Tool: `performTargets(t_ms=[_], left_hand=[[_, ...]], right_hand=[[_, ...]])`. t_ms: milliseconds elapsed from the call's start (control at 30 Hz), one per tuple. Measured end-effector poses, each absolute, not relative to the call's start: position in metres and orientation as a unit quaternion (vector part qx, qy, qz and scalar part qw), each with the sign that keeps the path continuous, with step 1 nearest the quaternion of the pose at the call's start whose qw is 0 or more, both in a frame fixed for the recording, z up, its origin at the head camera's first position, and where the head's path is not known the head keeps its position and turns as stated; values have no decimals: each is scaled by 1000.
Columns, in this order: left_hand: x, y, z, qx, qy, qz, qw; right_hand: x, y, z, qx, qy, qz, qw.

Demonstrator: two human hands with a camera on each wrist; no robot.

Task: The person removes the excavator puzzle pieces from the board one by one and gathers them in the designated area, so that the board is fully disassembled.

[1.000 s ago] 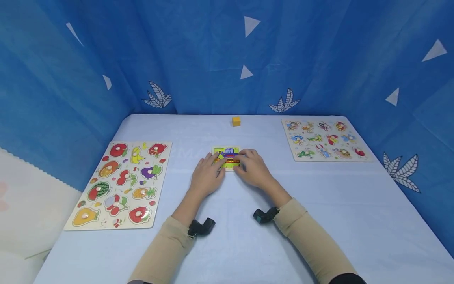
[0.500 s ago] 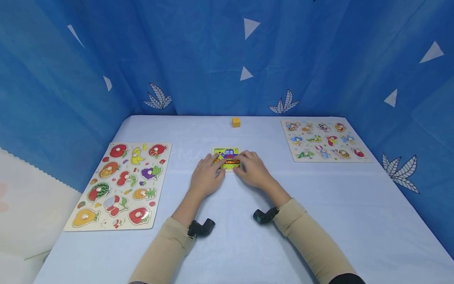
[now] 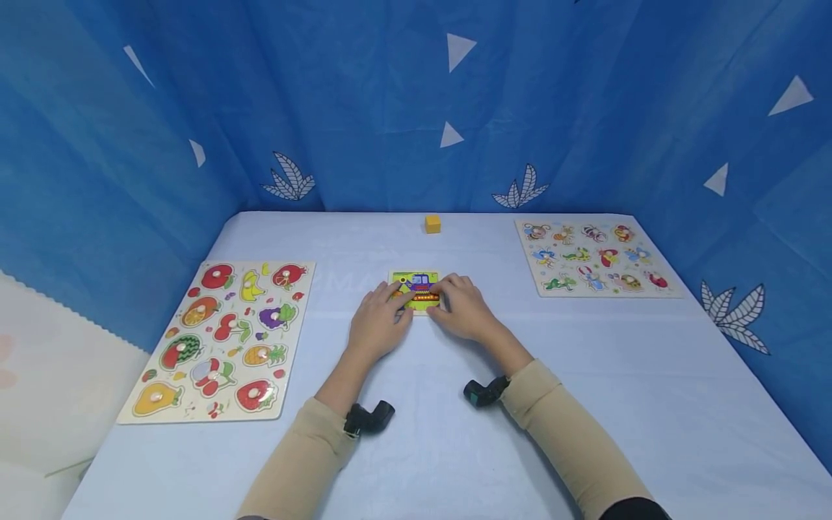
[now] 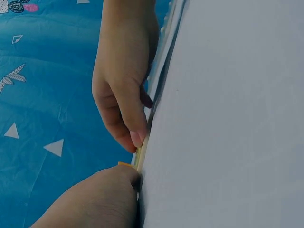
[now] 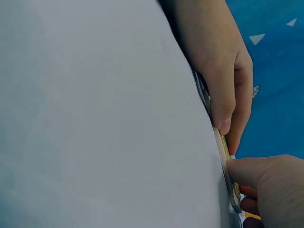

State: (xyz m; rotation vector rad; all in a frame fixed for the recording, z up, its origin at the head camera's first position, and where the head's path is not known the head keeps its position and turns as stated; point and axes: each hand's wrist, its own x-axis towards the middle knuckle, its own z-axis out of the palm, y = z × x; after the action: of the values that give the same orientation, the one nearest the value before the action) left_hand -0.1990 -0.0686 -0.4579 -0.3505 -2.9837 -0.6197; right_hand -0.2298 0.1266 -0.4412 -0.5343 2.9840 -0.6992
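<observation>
A small picture puzzle (image 3: 422, 307) with a yellow-green ground and a purple-and-red vehicle lies flat in the middle of the table. My left hand (image 3: 379, 323) holds its left side, index finger over the picture and thumb at the near edge. From the other side my right hand (image 3: 463, 307) grips the right part in the same manner, fingers bent over the top. The left wrist view shows the thumb of the right hand (image 4: 126, 80) against the puzzle's edge. In the right wrist view the left hand (image 5: 216, 61) has its thumb on that edge too. Fingers hide parts of the picture.
A large fruit peg puzzle (image 3: 221, 339) lies on the left of the white-covered table (image 3: 429, 462). At the back right is an insect peg puzzle (image 3: 594, 258). Behind the small puzzle sits a yellow cube (image 3: 432, 224). A blue curtain (image 3: 390, 94) encloses the back and sides.
Both hands stay on the small puzzle with almost no movement. The head view has shifted very slightly.
</observation>
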Motion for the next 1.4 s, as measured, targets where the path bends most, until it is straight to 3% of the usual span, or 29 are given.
performTargets(t_ms=[600, 800, 1133, 1400], left_hand=[[-199, -66, -460, -101, -971, -215, 39], [-199, -68, -461, -100, -969, -220, 42], [-200, -68, -460, -98, -970, -218, 38], [-200, -68, -461, -101, -970, -217, 41]], right_hand=[[-230, 144, -433, -127, 911, -389, 60], [-225, 177, -423, -100, 909, -396, 83], [-213, 250, -417, -65, 929, -359, 67], [-205, 275, -421, -56, 939, -333, 57]])
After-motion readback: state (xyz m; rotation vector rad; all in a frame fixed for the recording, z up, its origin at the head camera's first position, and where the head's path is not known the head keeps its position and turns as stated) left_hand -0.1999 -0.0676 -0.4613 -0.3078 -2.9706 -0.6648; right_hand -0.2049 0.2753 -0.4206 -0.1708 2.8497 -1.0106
